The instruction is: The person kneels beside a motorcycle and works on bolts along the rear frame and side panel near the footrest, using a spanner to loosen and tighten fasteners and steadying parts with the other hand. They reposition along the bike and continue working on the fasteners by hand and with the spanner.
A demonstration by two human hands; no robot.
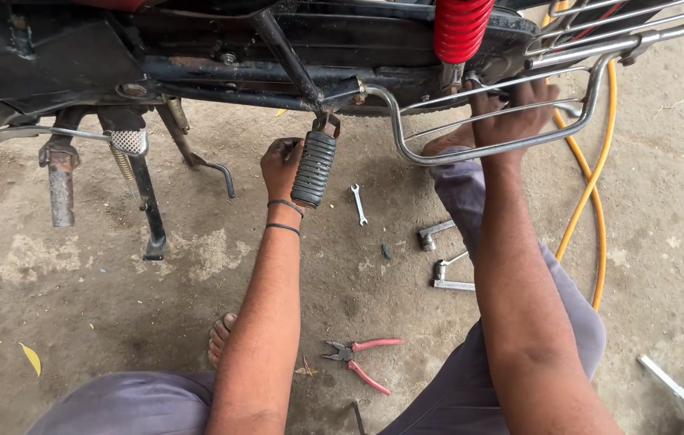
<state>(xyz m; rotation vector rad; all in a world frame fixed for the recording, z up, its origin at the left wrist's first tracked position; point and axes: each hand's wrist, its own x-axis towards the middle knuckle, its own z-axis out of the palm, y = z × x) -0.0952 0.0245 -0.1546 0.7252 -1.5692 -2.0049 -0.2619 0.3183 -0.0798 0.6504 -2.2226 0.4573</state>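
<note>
My left hand (280,164) rests against the black ribbed rubber footrest (313,167) that hangs from the motorcycle frame (285,56); its fingers curl at the footrest's left side. My right hand (513,109) reaches up behind the chrome guard rail (471,153), below the red shock spring (461,28), fingers closed around a part there that I cannot make out.
On the concrete floor lie a small spanner (358,204), two socket wrenches (446,274), red-handled pliers (362,361) and a yellow hose (592,193). The side stand (148,201) and another footpeg (60,181) hang at left. My knees and a bare foot (219,338) are below.
</note>
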